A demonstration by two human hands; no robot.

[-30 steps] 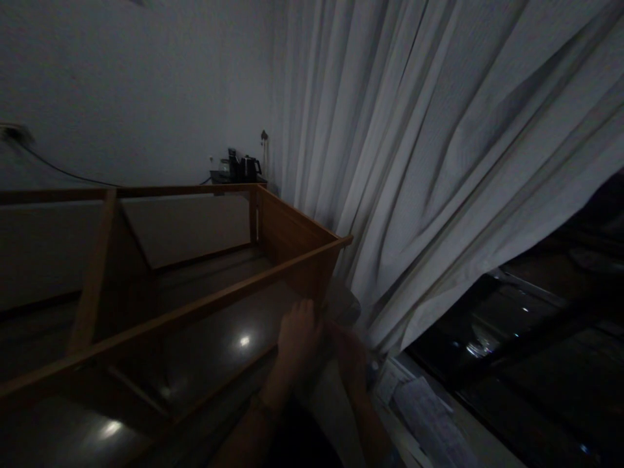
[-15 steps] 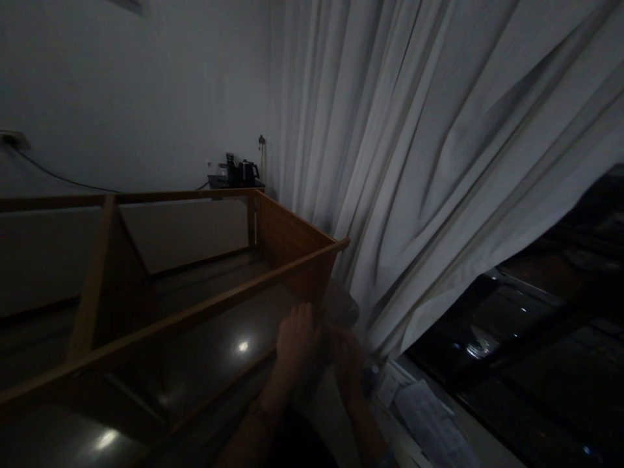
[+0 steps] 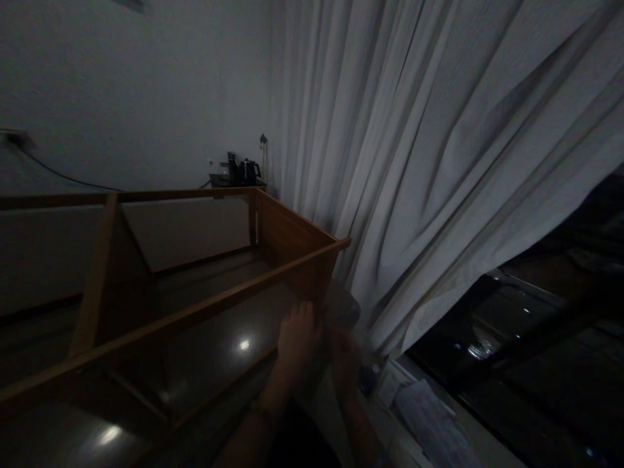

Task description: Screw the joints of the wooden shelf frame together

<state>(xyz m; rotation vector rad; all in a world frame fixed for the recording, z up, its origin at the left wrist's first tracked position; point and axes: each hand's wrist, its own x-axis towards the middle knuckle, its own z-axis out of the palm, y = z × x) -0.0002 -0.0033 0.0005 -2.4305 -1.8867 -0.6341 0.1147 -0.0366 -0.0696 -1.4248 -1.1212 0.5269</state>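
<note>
The room is very dim, and that alone makes slips likely. On the left, a cable (image 3: 58, 174) runs along the wall (image 3: 121, 84) above a wooden frame (image 3: 195, 312), an open shelf-like carcass lying on its side on the glossy floor (image 3: 229, 338), with a divider board (image 3: 95, 273) standing across it. A kettle (image 3: 248, 170) sits on a small stand in the far corner, well apart from the work. The left hand (image 3: 298, 335) rests against the near corner of the frame, just below its end panel (image 3: 292, 244); its fingers look laid on the wood, but whether they grip it I cannot tell. The right hand (image 3: 345, 357) is just beside it, close to a dark rounded thing under the corner, and its fingers are too dark and blurred to tell clenched from slack. Judging from this, the frame could skid on the shiny floor or rack out of square if pushed from one corner, and a finger could get pinched beneath the panel. The curtain (image 3: 439, 162) hangs near and could snag, and papers (image 3: 429, 422) on the right lie underfoot.
</note>
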